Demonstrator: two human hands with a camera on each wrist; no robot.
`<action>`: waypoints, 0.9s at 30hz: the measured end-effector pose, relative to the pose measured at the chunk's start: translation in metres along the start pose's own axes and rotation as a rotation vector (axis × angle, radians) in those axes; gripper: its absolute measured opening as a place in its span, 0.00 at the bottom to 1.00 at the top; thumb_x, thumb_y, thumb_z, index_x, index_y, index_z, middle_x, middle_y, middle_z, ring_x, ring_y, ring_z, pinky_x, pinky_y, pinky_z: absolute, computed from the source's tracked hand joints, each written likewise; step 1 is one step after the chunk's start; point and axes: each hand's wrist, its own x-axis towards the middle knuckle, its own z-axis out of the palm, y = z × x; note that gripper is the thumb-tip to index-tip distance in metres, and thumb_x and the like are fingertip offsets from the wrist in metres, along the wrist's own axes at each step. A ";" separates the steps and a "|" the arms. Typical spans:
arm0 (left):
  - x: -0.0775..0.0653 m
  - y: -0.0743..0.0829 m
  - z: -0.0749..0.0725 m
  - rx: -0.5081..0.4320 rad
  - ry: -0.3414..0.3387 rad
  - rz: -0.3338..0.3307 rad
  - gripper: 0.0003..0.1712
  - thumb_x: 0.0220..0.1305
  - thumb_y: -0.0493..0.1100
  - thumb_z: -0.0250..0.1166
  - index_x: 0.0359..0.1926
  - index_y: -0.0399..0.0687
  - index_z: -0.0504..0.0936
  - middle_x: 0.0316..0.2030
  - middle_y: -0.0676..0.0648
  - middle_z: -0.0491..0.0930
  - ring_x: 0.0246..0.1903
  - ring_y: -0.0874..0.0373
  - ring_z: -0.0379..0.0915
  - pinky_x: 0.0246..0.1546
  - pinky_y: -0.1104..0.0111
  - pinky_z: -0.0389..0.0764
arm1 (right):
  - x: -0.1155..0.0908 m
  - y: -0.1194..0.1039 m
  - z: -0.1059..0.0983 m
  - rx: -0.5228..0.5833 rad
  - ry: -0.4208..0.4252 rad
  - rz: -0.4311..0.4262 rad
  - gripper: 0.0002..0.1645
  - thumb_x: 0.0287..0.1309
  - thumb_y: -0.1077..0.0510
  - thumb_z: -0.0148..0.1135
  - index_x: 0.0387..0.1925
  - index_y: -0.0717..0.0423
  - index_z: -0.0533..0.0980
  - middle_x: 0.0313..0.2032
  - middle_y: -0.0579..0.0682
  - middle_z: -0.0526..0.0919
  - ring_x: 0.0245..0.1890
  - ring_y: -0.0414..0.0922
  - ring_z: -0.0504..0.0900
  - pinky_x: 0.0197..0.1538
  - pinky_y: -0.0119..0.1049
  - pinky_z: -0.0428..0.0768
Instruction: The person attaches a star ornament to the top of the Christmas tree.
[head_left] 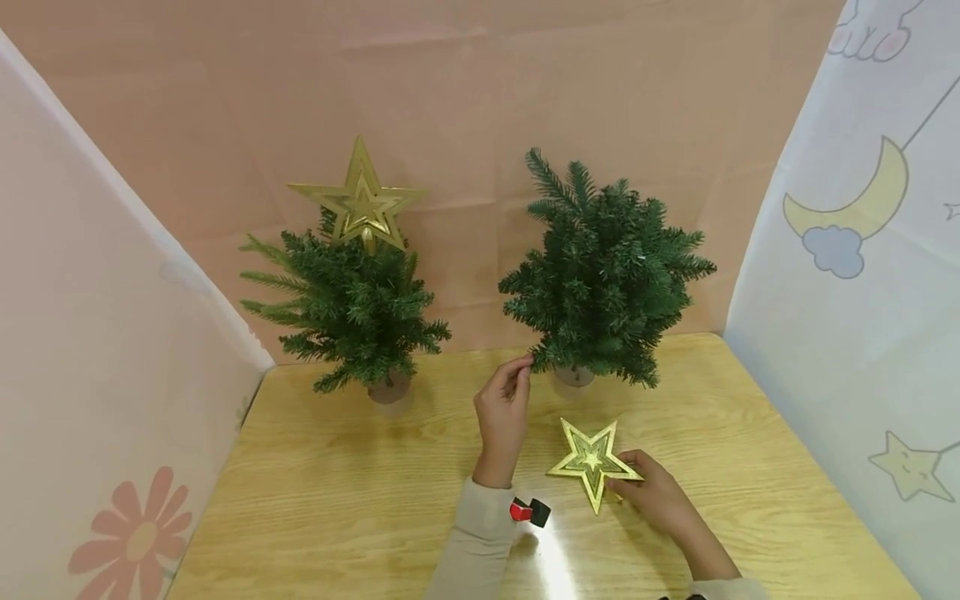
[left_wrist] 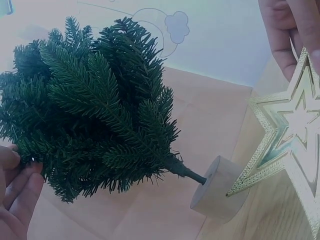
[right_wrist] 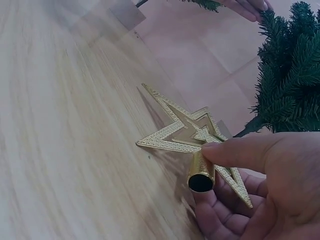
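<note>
My right hand (head_left: 660, 493) holds a gold star tree topper (head_left: 592, 460) low over the table, thumb and fingers at its hollow socket (right_wrist: 201, 175). With thumb and fingertips, my left hand (head_left: 504, 412) pinches the tip of a low branch on the right-hand small Christmas tree (head_left: 607, 275). That tree stands on a pale round base (left_wrist: 220, 190), and its top carries no star. In the left wrist view, part of the left hand (left_wrist: 20, 195) shows at the branch's end, while the star (left_wrist: 285, 140) overlaps the base.
A second small tree (head_left: 360, 308) stands to the left on its own round base (head_left: 390, 393), with a gold star (head_left: 362, 200) on top. Behind the wooden table (head_left: 315, 500) hangs a peach backdrop (head_left: 465, 100). Printed white cloths (head_left: 847, 350) flank both sides.
</note>
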 end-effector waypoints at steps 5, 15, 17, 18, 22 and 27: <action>-0.002 -0.016 0.003 0.003 -0.004 -0.009 0.11 0.65 0.27 0.61 0.46 0.35 0.84 0.44 0.41 0.84 0.42 0.52 0.84 0.41 0.68 0.84 | 0.000 -0.001 0.003 0.081 0.023 0.019 0.35 0.59 0.50 0.69 0.60 0.64 0.66 0.65 0.71 0.64 0.50 0.56 0.81 0.39 0.40 0.84; -0.006 -0.017 0.000 -0.035 -0.025 -0.029 0.10 0.69 0.34 0.60 0.47 0.39 0.84 0.46 0.42 0.84 0.44 0.55 0.83 0.43 0.68 0.83 | -0.003 0.004 0.005 0.138 -0.031 -0.011 0.32 0.62 0.50 0.65 0.56 0.69 0.67 0.46 0.61 0.81 0.39 0.52 0.84 0.44 0.44 0.84; -0.004 -0.007 -0.001 -0.031 -0.023 -0.035 0.10 0.68 0.31 0.60 0.47 0.35 0.83 0.45 0.40 0.84 0.44 0.52 0.83 0.44 0.68 0.83 | -0.002 0.005 0.005 0.168 -0.043 -0.019 0.30 0.63 0.52 0.65 0.54 0.70 0.67 0.41 0.59 0.83 0.38 0.52 0.84 0.43 0.41 0.85; -0.003 -0.002 -0.002 -0.028 -0.022 -0.038 0.10 0.67 0.30 0.60 0.46 0.34 0.83 0.45 0.40 0.84 0.44 0.51 0.83 0.44 0.68 0.83 | -0.003 0.005 0.004 0.179 -0.044 -0.023 0.29 0.63 0.52 0.64 0.53 0.71 0.67 0.39 0.58 0.83 0.38 0.52 0.84 0.42 0.39 0.85; 0.000 0.013 -0.003 -0.013 -0.014 -0.030 0.10 0.65 0.25 0.60 0.45 0.31 0.83 0.44 0.38 0.84 0.42 0.47 0.83 0.43 0.68 0.84 | -0.006 0.004 0.004 0.209 -0.038 -0.024 0.26 0.63 0.54 0.65 0.50 0.72 0.68 0.39 0.59 0.83 0.40 0.52 0.84 0.44 0.39 0.85; -0.001 0.010 -0.003 -0.018 -0.023 -0.038 0.10 0.65 0.25 0.59 0.46 0.30 0.82 0.44 0.35 0.83 0.42 0.47 0.83 0.43 0.67 0.84 | -0.011 0.001 0.003 0.231 -0.018 0.005 0.25 0.62 0.53 0.66 0.45 0.70 0.69 0.39 0.58 0.83 0.41 0.53 0.84 0.45 0.40 0.84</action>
